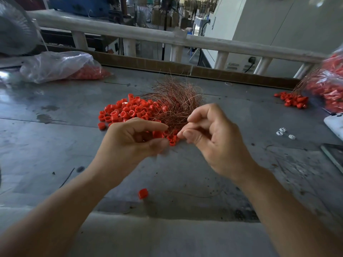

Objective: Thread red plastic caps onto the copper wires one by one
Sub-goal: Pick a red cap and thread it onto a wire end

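Over the middle of the grey desk (55, 145) two bare hands meet just in front of a heap of red caps (126, 113); the left hand (130, 140) is curled, thumb and forefinger closed on one red cap (157, 134), with a few more caps showing inside its palm; the right hand (209, 138) is pinched shut, thumb against fingertips, right beside that cap, and whether a strand of wire sits in the pinch is too fine to tell. Behind the hands lies a tangled bundle of copper wires (174, 97), its near ends running down toward the fingers and its left side spreading over the heap; a few loose caps lie under and between the two hands; a single cap (143, 193) rests alone on the desk nearer the person, well apart from the heap. At the far left a clear plastic bag (59, 65) lies on its side with red caps inside; at the far right a second bag (330, 86) holds more red pieces, with a small cluster of caps on wires (292, 100) just beside it. Three small white bits (284, 133) sit on the desk to the right of the hands; a white railing (167, 37) runs across behind the desk.
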Demonstrator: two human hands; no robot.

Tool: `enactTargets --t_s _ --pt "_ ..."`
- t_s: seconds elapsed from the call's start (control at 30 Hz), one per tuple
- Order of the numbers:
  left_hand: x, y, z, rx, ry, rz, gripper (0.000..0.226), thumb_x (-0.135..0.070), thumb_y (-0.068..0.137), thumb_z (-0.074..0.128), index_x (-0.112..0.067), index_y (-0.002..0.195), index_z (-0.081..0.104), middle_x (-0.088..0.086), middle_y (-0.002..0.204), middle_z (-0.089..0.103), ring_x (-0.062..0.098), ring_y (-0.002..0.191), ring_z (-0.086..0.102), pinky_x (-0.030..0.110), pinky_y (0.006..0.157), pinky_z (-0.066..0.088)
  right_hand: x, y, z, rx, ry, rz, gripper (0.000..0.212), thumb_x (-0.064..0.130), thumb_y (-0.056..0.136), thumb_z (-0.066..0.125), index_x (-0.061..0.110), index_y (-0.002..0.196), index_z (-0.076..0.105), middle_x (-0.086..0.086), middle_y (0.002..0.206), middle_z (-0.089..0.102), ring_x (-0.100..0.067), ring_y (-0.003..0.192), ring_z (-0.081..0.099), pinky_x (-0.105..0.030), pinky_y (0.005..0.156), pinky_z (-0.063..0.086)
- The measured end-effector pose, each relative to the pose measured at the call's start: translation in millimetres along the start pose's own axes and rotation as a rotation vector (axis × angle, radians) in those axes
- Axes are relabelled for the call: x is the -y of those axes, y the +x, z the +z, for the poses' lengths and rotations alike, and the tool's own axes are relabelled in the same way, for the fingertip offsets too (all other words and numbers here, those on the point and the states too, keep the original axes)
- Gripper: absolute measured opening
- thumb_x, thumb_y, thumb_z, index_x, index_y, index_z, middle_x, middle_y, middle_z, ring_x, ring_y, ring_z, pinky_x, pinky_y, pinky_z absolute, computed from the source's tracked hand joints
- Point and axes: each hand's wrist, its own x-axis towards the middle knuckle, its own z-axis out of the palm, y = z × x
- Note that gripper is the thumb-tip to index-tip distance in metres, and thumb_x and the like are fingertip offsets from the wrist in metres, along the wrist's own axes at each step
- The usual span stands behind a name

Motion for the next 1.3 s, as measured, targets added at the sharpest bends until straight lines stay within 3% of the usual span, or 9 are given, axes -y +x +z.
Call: enactTargets --t_s 0.17,0.3,0.43,0.53,0.63,0.73,0.83,1.0,1.3 --pt "-4 -2 3 0.054 0.052 0.09 0.022 -0.038 0.052 0.072 -0.031 0.074 0.073 0.008 0.079 0.065 0.027 0.066 0.063 0.038 0.063 0.057 4 -3 9 0.085 -0.022 -0.018 0.026 0.017 0.08 0.058 0.034 0.083 0.039 0.019 0.072 0.056 0.005 0.076 0.059 -0.01 0.067 0.046" --pt "0 -1 3 0.062 0.094 0.129 0.014 -0.038 0.059 0.069 -0.031 0.07 0.072 0.004 0.076 0.064 0.015 0.055 0.06 0.023 0.054 0.052 7 -3 8 0.079 -0.032 -0.021 0.029 0.012 0.08 0.061 0.032 0.083 0.04 0.013 0.075 0.058 -0.007 0.081 0.061 -0.019 0.069 0.05" --pt "2 -1 3 0.022 0.099 0.071 0.011 -0.04 0.059 0.066 -0.031 0.066 0.068 -0.001 0.068 0.065 0.018 0.053 0.06 0.025 0.053 0.051 5 -4 7 0.092 -0.115 -0.044 0.01 0.012 0.079 0.062 0.013 0.089 0.06 0.016 0.078 0.057 0.001 0.081 0.057 -0.009 0.071 0.046" --pt "0 -1 3 0.016 0.056 0.047 0.013 -0.032 0.058 0.067 -0.024 0.069 0.067 -0.002 0.065 0.066 0.015 0.054 0.06 0.023 0.055 0.05 4 -2 6 0.021 -0.256 -0.104 0.008 0.008 0.08 0.063 0.005 0.085 0.069 0.003 0.079 0.06 -0.005 0.077 0.055 -0.007 0.068 0.041" --pt "-2 -1 2 -0.009 -0.024 -0.007 0.031 -0.029 0.05 0.072 -0.022 0.08 0.069 -0.004 0.076 0.067 0.016 0.064 0.062 0.023 0.061 0.055 5 -1 2 -0.089 -0.311 -0.122 0.007 0.007 0.08 0.063 0.006 0.082 0.07 0.003 0.079 0.055 0.002 0.067 0.049 -0.003 0.067 0.036" --pt "-5 -2 2 0.012 -0.053 -0.002 0.03 -0.015 0.057 0.066 -0.02 0.087 0.069 -0.008 0.077 0.066 0.009 0.059 0.06 0.018 0.057 0.052 8 -1 -3 -0.153 -0.316 -0.137 0.008 0.009 0.079 0.065 0.008 0.083 0.071 0.004 0.078 0.054 0.002 0.067 0.048 -0.004 0.067 0.036" --pt "-7 -2 3 0.018 -0.089 -0.009 0.031 -0.014 0.058 0.066 -0.019 0.088 0.067 -0.007 0.074 0.069 0.007 0.054 0.06 0.018 0.052 0.05 11 -1 -3 -0.177 -0.299 -0.139 0.008 0.01 0.077 0.066 0.008 0.083 0.07 0.006 0.077 0.057 0.004 0.067 0.05 -0.004 0.066 0.036" --pt "-7 -2 3 0.025 -0.206 -0.02 0.028 -0.013 0.051 0.071 -0.015 0.079 0.069 0.002 0.07 0.07 0.013 0.06 0.066 0.026 0.056 0.056 15 -3 -3 -0.182 -0.29 -0.138 0.004 0.012 0.078 0.065 0.008 0.078 0.065 0.005 0.072 0.056 0.005 0.064 0.047 -0.004 0.063 0.035" --pt "-7 -3 3 0.067 -0.247 -0.017 0.029 -0.005 0.057 0.066 -0.008 0.085 0.066 0.004 0.077 0.072 0.014 0.068 0.068 0.022 0.063 0.056 16 -4 -1 -0.157 -0.276 -0.089 0.003 0.015 0.079 0.063 0.013 0.077 0.064 0.01 0.071 0.053 0.003 0.063 0.046 -0.005 0.06 0.035"
